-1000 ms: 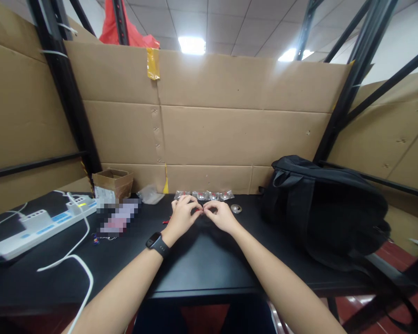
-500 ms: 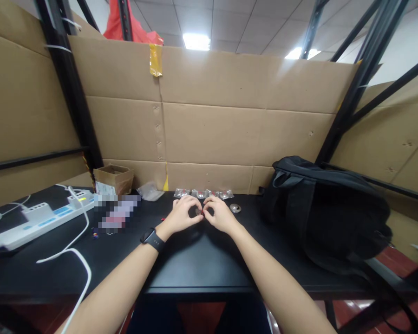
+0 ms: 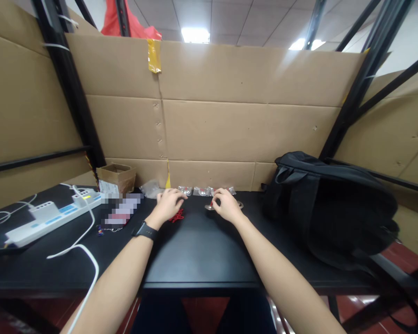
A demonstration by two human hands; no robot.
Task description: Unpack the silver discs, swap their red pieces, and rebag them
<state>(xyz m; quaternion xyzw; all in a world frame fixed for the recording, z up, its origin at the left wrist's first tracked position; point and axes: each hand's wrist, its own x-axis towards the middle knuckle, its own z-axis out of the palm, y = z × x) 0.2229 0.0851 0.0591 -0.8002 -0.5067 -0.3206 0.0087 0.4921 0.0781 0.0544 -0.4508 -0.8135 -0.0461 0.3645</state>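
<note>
My left hand hovers over a small pile of red cords, its fingers loosely bent and apart, with nothing visible in them. A dark smartwatch is on that wrist. My right hand is closed in a pinch at a round metal disc with a bit of red at its upper side. The fingertips hide part of the disc. Behind the right hand, another metal ring shows in part. Several clear packets with round metal pieces and red bits lie in a row at the back.
On the left lie a white power strip with a loose white cable, a pixelated packet and an open cardboard box. A crumpled plastic bag is beside the box. A large black backpack fills the right side.
My hands were together at the middle over a small thing with red on it. Now they are apart: the left has moved left to the red cords, the right slightly right with the disc.
</note>
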